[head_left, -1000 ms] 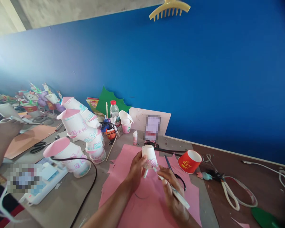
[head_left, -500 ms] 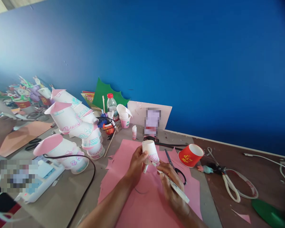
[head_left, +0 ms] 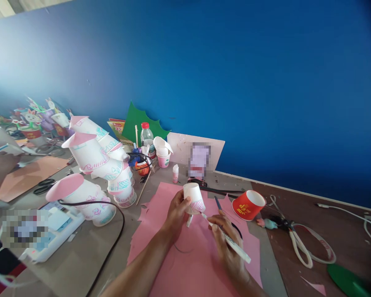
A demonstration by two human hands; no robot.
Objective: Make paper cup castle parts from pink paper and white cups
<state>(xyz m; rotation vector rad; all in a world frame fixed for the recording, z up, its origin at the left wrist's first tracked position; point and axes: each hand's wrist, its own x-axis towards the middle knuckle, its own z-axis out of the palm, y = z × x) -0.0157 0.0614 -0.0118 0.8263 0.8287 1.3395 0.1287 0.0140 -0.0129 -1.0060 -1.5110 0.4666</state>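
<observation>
My left hand [head_left: 176,213] is closed around a small white paper cup [head_left: 191,194], tilted with its narrow end up. Pink lattice lines run along the cup's lower part, near the wide rim. A white marker [head_left: 238,249] is gripped in my right hand [head_left: 226,239], its tip close to the rim; whether it touches cannot be made out. Beneath my left fingers shows a small white piece [head_left: 189,221], perhaps a marker cap. Both hands are above a large pink paper sheet [head_left: 185,274]. Dark-handled scissors [head_left: 217,203] lie on it, partly hidden behind my right hand.
Decorated cup stacks [head_left: 120,181] with pink cone tops stand left, beside a power strip [head_left: 54,231] and black cable [head_left: 119,235]. A red paper cup [head_left: 249,205] and more scissors [head_left: 293,243] lie right. Another person's hand [head_left: 1,173] is at far left. A bottle [head_left: 146,138] stands behind.
My right hand and the marker have shifted slightly right and down, the tip drawing back a little from the cup. My left hand still holds the cup, almost unmoved.
</observation>
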